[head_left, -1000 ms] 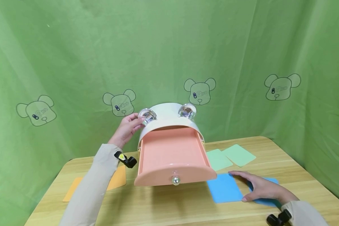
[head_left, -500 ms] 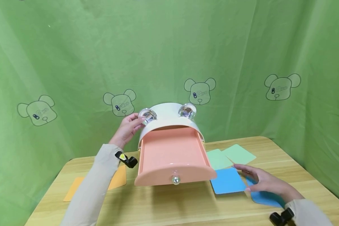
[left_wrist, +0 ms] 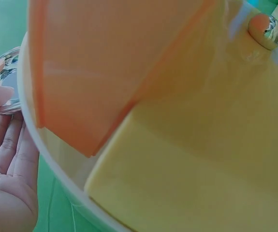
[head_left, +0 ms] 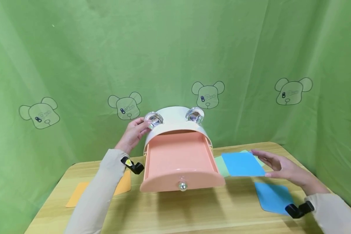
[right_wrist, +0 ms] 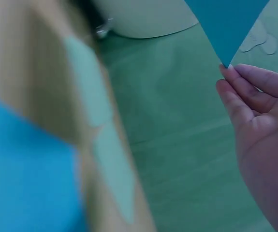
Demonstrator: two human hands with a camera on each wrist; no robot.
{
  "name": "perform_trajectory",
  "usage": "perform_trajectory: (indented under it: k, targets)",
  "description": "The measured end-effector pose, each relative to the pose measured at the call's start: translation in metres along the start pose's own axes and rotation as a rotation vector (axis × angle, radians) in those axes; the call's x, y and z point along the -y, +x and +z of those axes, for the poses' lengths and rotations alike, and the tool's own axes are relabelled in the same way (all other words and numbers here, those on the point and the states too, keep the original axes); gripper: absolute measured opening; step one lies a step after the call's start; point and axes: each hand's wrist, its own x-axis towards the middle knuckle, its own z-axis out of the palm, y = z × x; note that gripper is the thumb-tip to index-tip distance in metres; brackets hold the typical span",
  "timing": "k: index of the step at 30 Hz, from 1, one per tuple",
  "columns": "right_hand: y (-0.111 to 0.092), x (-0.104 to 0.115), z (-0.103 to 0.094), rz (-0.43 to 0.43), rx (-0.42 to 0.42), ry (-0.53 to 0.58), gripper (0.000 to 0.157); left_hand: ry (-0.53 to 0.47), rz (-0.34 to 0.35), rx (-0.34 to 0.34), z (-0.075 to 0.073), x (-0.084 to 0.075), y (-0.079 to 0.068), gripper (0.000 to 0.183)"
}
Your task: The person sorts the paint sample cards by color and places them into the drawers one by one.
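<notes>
A white box [head_left: 172,119] with two silver eye-shaped ornaments stands at the middle, its pink drawer [head_left: 178,152] pulled out, showing a bare floor. My left hand [head_left: 131,135] pinches the left silver eye [head_left: 154,120], with the thumb on its front and the fingers behind. A round silver knob [head_left: 182,186] sits on the drawer front. To the right, my right hand [head_left: 283,167] holds a blue square card [head_left: 242,164] by its right edge, raised over the table. In the right wrist view, fingertips meet one corner of that blue card [right_wrist: 230,29].
Another blue card [head_left: 274,197] lies on the wooden table [head_left: 204,217] below my right hand. Green cards [head_left: 222,166] lie behind the held card, partly covered. Orange cards [head_left: 77,195] are on the left, partly behind my left forearm. A green curtain [head_left: 163,48] hangs behind.
My right hand has lifted one blue card off the table and moved it up and back, over the green cards. My left hand stays at the silver eye.
</notes>
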Motion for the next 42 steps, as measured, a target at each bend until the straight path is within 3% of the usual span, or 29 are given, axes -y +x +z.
perform_trajectory:
  k: [8,16,23,27,33,42]
  targets:
    - [0.038,0.044,-0.010,-0.086,-0.046,-0.017,0.069,0.001,0.000,-0.016,0.000,0.000,0.000,0.010]
    - [0.089,0.080,0.028,-0.103,-0.075,-0.087,0.068,-0.004,0.011,-0.012,-0.001,0.000,0.001,0.010]
    - [0.120,0.092,0.071,0.068,-0.178,-0.126,0.064,0.002,0.015,0.004,0.002,0.000,0.001,0.011]
    - [0.134,0.095,0.089,0.141,-0.190,-0.223,0.069,0.006,0.023,0.002,0.001,0.000,0.001,0.009]
    - [0.144,0.094,0.102,0.194,-0.190,-0.366,0.081,-0.009,0.008,-0.017,0.000,0.001,0.000,0.009]
    - [0.131,0.093,0.095,0.231,-0.182,-0.401,0.083,-0.010,0.007,-0.019,0.001,0.002,-0.001,0.010]
